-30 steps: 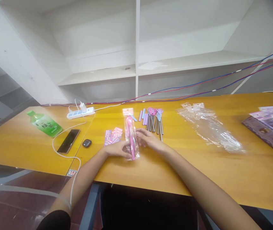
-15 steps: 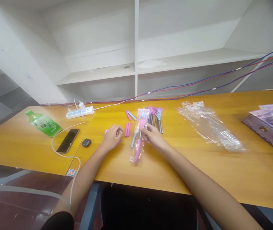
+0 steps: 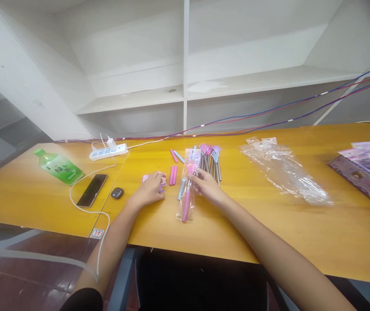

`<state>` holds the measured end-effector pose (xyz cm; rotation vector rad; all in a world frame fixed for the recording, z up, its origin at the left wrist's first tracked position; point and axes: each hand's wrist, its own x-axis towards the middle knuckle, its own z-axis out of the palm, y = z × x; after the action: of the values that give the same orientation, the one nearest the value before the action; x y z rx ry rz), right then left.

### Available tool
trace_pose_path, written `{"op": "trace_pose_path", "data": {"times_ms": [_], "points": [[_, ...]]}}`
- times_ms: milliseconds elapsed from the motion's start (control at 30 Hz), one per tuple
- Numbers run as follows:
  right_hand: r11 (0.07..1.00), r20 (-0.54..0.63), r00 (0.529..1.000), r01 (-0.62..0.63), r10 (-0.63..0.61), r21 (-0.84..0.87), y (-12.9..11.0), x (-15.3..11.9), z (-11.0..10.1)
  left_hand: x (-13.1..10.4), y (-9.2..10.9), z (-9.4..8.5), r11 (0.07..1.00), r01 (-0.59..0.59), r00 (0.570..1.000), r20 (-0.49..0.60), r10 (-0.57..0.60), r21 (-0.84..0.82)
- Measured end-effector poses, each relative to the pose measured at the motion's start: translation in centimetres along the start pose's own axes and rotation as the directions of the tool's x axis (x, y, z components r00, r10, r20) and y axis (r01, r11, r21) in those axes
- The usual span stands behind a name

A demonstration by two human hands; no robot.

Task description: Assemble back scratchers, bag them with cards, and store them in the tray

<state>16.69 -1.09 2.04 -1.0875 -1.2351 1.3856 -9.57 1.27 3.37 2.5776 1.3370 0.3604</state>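
My right hand (image 3: 206, 183) is closed, pinching a clear plastic bag (image 3: 189, 218) near its upper part. Inside that bag lies a back scratcher with a pink handle (image 3: 186, 205) and a pink claw head. My left hand (image 3: 152, 189) rests on small pink and purple printed cards (image 3: 163, 182), its fingers curled over them and closed on a card; the palm hides most of the stack. Beside the bag are a blue handle sleeve (image 3: 181, 189) and two pink handle sleeves (image 3: 173, 176). Several back scratchers (image 3: 215, 162) with pink and blue claws and metal rods lie just behind my right hand.
To the right lie empty clear bags (image 3: 285, 170) and a patterned box (image 3: 360, 179) with packaged items. On the left are a green bottle (image 3: 60, 166), a phone (image 3: 92, 190), a black earbud case (image 3: 117, 192) and a power strip (image 3: 109, 151). A white cable (image 3: 71, 194) crosses the table's left side.
My left hand has lowered slightly onto the printed cards, and more of them shows around its fingers. The right hand keeps hold of the bagged back scratcher, almost unmoved.
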Motion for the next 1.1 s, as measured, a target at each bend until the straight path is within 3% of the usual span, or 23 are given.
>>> {"op": "trace_pose_path", "data": {"times_ms": [200, 400, 500, 633, 767, 867, 967, 1100], "points": [[1.0, 0.022, 1.0, 0.003, -0.002, -0.019, 0.0, -0.1, 0.0, -0.4, 0.5, -0.7, 0.997, 0.047, 0.999, -0.016, -0.046, 0.059], [1.0, 0.049, 0.999, 0.016, -0.015, -0.018, 0.1, -0.1, 0.0, -0.4, -0.2, -1.7, 0.984, 0.138, 0.984, 0.099, -0.15, 0.112], [0.999, 0.061, 0.998, 0.026, -0.025, -0.022, 0.1, -0.1, 0.1, -0.3, -0.5, -1.5, 0.986, 0.147, 0.983, 0.1, -0.155, 0.083], [0.999, 0.072, 0.997, 0.038, -0.036, -0.027, 0.2, -0.1, 0.1, -0.3, -0.4, -1.0, 0.994, 0.103, 0.994, 0.05, -0.102, -0.023], [0.999, 0.075, 0.997, 0.04, -0.037, -0.037, 0.4, 0.0, 0.1, -0.1, 0.1, -1.0, 0.967, 0.06, 0.997, -0.028, -0.069, -0.249], [0.998, 0.082, 0.996, 0.035, -0.03, -0.052, 0.5, 0.0, 0.2, 0.4, 0.7, -0.7, 0.849, 0.051, 0.991, -0.076, -0.106, -0.526], [0.997, 0.113, 0.994, 0.014, -0.006, -0.069, 0.6, -0.2, 0.5, 0.9, 1.1, 0.2, 0.586, 0.094, 0.981, -0.025, -0.191, -0.805], [0.997, 0.172, 0.985, 0.001, 0.011, -0.071, 0.7, -0.4, 1.3, 1.4, 1.1, 1.7, 0.299, 0.099, 0.959, 0.01, -0.285, -0.949]]}}
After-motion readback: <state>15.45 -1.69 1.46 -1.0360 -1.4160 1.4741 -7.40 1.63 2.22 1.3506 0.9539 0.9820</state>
